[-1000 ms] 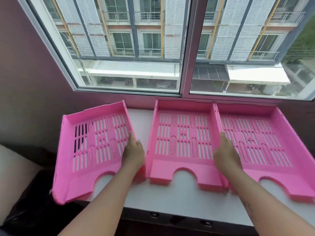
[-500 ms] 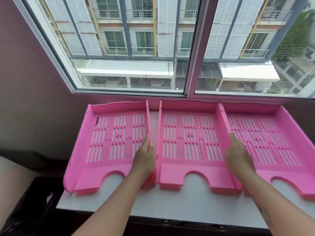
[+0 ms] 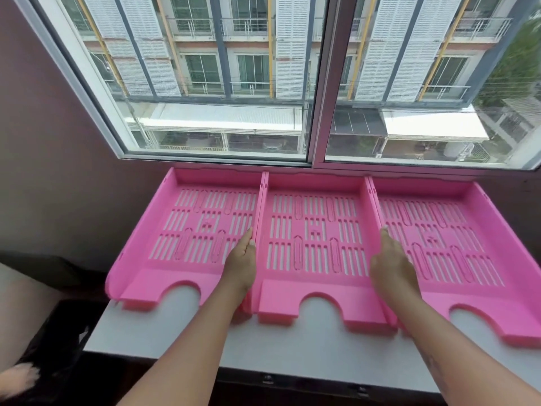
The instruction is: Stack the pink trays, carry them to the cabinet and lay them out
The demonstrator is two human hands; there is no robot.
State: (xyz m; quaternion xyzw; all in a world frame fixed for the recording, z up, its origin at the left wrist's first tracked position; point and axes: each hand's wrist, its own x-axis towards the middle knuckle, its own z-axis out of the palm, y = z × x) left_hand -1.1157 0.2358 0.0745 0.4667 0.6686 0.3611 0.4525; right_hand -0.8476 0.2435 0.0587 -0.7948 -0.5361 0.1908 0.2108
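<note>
Left tray (image 3: 187,230): laid flat on the counter (image 3: 292,347), left of the left grip.
Left grip (image 3: 241,265): closed over that tray's right wall.
Middle tray (image 3: 314,230): set between both grips, walls touching its neighbours.
Right grip (image 3: 390,268): closed over the wall where the middle tray meets the right tray (image 3: 439,230).

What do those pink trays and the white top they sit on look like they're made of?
Three pink slotted trays: most likely moulded plastic, matte, judging by the uniform colour, the thin walls and the moulded slots. White cabinet top: smooth and flat with a low sheen, perhaps laminate or painted board; I cannot tell which.
</note>
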